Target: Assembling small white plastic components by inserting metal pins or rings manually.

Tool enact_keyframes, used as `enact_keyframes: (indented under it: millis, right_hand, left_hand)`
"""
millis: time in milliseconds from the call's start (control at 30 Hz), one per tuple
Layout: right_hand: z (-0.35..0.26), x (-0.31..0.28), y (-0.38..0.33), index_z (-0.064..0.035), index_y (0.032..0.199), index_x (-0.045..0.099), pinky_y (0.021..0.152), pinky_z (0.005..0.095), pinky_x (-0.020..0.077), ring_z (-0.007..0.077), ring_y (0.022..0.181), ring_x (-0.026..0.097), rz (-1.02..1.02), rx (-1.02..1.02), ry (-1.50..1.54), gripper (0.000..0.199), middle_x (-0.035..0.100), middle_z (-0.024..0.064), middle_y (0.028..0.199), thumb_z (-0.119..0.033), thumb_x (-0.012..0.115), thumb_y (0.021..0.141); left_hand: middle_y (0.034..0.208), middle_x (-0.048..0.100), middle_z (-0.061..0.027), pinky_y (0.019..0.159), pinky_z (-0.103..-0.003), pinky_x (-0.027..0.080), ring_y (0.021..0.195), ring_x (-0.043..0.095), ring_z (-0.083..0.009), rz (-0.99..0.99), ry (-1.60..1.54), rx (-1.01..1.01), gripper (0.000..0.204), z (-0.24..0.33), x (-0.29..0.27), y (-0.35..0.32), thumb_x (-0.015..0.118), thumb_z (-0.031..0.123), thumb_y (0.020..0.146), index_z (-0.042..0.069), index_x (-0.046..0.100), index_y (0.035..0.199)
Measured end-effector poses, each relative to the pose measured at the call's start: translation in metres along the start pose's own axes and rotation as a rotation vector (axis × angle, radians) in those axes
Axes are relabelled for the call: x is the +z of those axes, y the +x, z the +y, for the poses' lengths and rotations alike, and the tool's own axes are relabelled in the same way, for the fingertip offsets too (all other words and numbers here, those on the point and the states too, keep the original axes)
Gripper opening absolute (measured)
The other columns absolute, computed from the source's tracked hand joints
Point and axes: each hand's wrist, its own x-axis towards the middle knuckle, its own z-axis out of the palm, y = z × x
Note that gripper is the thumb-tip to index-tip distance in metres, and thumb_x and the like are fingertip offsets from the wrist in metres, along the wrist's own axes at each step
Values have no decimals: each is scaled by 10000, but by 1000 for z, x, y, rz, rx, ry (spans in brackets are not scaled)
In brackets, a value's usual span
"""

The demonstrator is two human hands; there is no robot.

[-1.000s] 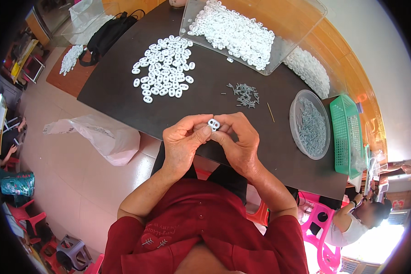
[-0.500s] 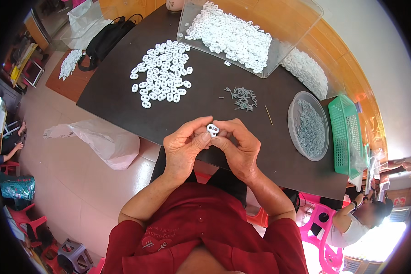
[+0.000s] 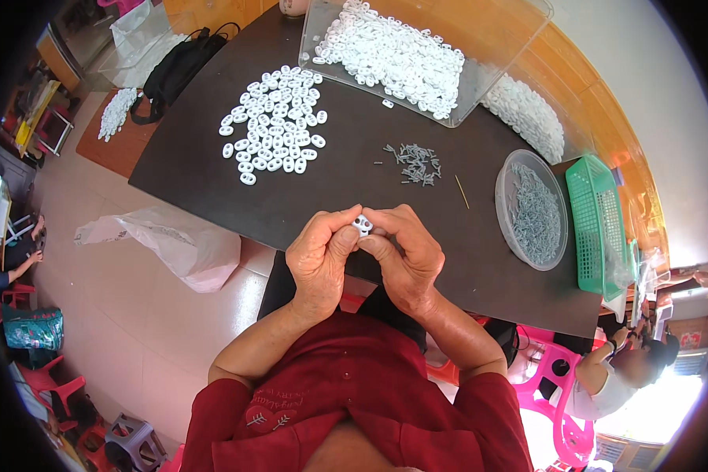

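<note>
Both my hands meet over the table's near edge, pinching small white plastic pieces with round holes (image 3: 362, 223). They look like two pieces set against each other, though my fingers partly cover them. My left hand (image 3: 319, 256) grips from the left with thumb and forefinger. From the right, my right hand (image 3: 405, 256) does the same, its thumb below the pieces. Beyond my hands lies a loose spread of similar white oval two-hole pieces (image 3: 274, 130). A small pile of short grey pins (image 3: 418, 164) rests farther right, with a thin yellowish stick (image 3: 462, 191) beside it.
On the dark table (image 3: 346, 149) stands a clear bin (image 3: 472, 98) of white pieces. To the right are a round tub (image 3: 533, 261) of grey pins and a green basket (image 3: 594, 220). A plastic bag (image 3: 189, 244) lies left. A person (image 3: 610, 377) sits at lower right.
The white pieces between my fingertips have tilted and sunk lower into the pinch. My left hand has shifted slightly right, and both thumbs have drawn closer together.
</note>
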Motion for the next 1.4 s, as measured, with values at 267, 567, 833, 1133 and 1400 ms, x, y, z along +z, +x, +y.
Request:
enact_keyframes:
  millis: [267,567,833,1133,1400]
  right_hand:
    - [-8,4,-1,34,1011,627,578,246,424,133,675,511,41,-3,-7,298,595,69,780,110,623,723]
    - [-8,7,1,32,989,625,594,246,435,137,679,518,79,-81,-51,286,589,74,778,116,625,716]
    - [-13,3,-5,36,1057,591,624,204,441,76,706,528,29,145,65,315,547,53,866,126,600,755]
    - [-17,-2,-2,35,1055,595,627,208,442,84,698,533,47,113,78,302,560,67,870,106,611,762]
    - [-21,0,1,30,1033,608,603,208,420,85,672,487,113,35,-24,303,570,61,830,108,622,741]
  left_hand:
    - [777,535,-20,586,-192,425,663,494,-64,69,58,68,151,5,4,0,566,60,895,-23,618,1009]
    - [757,526,-19,564,-186,405,638,479,-62,62,138,115,139,3,3,1,562,61,898,-22,617,995]
    - [834,551,-14,626,-187,432,703,501,-60,-5,-92,-55,166,17,3,8,548,56,907,-37,610,1030]
    - [847,556,-28,626,-198,443,715,511,-75,-115,-126,-129,225,26,-2,13,563,41,890,-35,603,1098]
    - [838,552,-42,609,-199,434,698,510,-77,-100,12,-9,201,26,2,13,561,19,884,-24,624,1070]
